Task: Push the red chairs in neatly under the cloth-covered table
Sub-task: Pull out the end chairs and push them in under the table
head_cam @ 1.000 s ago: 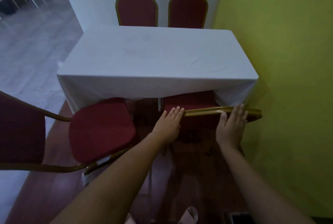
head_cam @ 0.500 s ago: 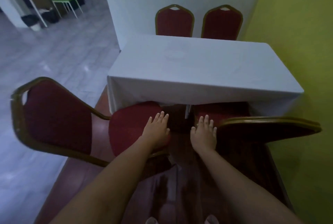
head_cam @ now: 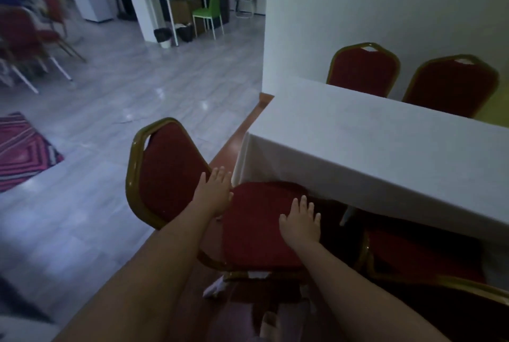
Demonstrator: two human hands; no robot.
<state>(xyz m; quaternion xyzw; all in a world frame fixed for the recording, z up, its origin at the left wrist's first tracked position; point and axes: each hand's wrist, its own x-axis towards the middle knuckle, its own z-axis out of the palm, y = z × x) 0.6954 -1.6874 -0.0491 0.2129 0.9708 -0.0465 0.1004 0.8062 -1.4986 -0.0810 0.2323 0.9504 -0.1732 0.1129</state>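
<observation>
The cloth-covered table (head_cam: 385, 154) fills the right half of the view. A red chair with a gold frame (head_cam: 165, 173) stands turned sideways at its near left corner, backrest to the left, seat partly under the cloth. My left hand (head_cam: 213, 194) hovers open where the backrest meets the seat. My right hand (head_cam: 301, 222) is spread open over the seat's right part. Another red chair (head_cam: 418, 256) sits pushed in at the lower right. On the table's far side stand two more red chairs, one on the left (head_cam: 363, 69) and one on the right (head_cam: 451, 85).
A white wall (head_cam: 358, 5) stands behind the table. Grey tiled floor (head_cam: 124, 99) stretches to the left, with a pink striped rug (head_cam: 22, 148) at the left edge. Farther back are a green chair (head_cam: 209, 11), a white desk and more red chairs (head_cam: 24, 36).
My view has swung left. Both hands left the right chair's backrest and moved left over the sideways chair; my right hand now spreads over its seat.
</observation>
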